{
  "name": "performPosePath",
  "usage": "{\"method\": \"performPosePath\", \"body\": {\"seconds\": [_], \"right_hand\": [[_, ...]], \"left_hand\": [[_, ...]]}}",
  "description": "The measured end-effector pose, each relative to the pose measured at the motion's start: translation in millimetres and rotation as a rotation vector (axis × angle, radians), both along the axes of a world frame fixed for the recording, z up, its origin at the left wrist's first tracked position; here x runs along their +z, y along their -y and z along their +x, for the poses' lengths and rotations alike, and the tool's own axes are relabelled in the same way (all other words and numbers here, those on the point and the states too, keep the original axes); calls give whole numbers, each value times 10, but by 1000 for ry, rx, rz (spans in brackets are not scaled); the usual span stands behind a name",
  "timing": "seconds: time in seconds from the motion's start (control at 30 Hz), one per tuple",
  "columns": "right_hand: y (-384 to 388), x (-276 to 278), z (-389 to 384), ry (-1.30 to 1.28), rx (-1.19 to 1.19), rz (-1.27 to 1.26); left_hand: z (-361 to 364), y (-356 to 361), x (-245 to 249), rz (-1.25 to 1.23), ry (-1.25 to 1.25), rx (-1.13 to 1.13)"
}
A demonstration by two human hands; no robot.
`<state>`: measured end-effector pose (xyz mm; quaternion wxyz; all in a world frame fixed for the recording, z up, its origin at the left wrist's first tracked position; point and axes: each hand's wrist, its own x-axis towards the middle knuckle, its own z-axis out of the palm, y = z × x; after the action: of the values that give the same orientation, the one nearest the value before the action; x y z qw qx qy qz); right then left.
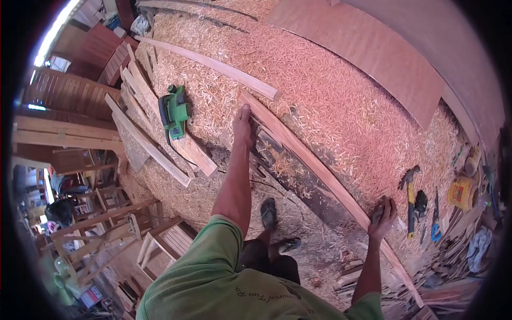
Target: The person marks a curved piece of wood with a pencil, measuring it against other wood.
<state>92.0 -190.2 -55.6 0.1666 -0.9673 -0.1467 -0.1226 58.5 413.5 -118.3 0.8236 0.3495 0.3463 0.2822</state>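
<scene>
A long narrow wooden plank (309, 157) lies slantwise in front of me, from the upper middle down to the lower right. My left hand (244, 127) is wrapped at the plank's left edge near its upper end. Farther down the plank, my right hand (382, 217) is closed around a small dark block (377, 214) at the plank's edge; what the block is cannot be made out. To the left, a green power planer (175, 111) rests on another board (196, 153). A second long board (229, 70) lies on the shavings just beyond the plank.
Wood shavings (330, 80) cover the ground. At the right are a hammer (410, 208), a blue-handled saw (436, 230), a yellow container (462, 193) and scrap wood. A broad panel (368, 53) lies at the upper right; wooden furniture frames (106, 224) stand at the left.
</scene>
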Motion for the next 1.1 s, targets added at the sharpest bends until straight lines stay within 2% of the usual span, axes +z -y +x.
{"method": "performPosePath", "body": {"seconds": [0.13, 0.17, 0.2, 0.23, 0.27, 0.3, 0.37, 0.43, 0.53, 0.63, 0.73, 0.77, 0.87, 0.97, 1.07, 1.1], "right_hand": [[24, 23, -22, 3, 14, -12], [59, -83, -26, -7, 52, 154], [115, -126, -27, -22, 69, 244], [163, -171, -21, -36, 87, 334], [118, -92, -70, -60, 89, 355], [67, -7, -80, -81, 1, 277], [-9, 76, -53, 60, 29, 235], [70, 8, -67, 19, -5, 248], [68, 4, -86, 31, -73, 250], [61, 109, -100, -10, -230, 329], [19, 287, -223, 23, -310, 1040], [46, 424, -332, -37, -248, 1085], [-72, 1035, -700, -394, -217, 1062], [79, 908, -871, -596, -55, 819], [-94, 938, -913, -596, 12, 672], [-138, 856, -900, -580, 25, 715]], "left_hand": [[-26, -22, -94, -82, -54, 38], [-76, -72, -163, -54, -5, 1], [-49, -117, -204, -14, -111, 29], [-184, -431, -564, 4, -98, -136], [-120, -341, -319, -46, -199, -94], [-117, -601, -621, 28, -200, -145], [65, -96, -105, 551, -402, -26], [245, 554, 446, 1063, -439, -58], [533, 1448, 771, 1519, -369, -401], [528, 2062, 698, 1611, -518, -728], [547, 2149, 657, 1732, -607, -699], [524, 2164, 639, 1751, -624, -708], [565, 2168, 672, 1821, -651, -707], [537, 2192, 686, 1853, -647, -698], [532, 2162, 645, 1851, -632, -686], [526, 2166, 638, 1839, -625, -676]]}}
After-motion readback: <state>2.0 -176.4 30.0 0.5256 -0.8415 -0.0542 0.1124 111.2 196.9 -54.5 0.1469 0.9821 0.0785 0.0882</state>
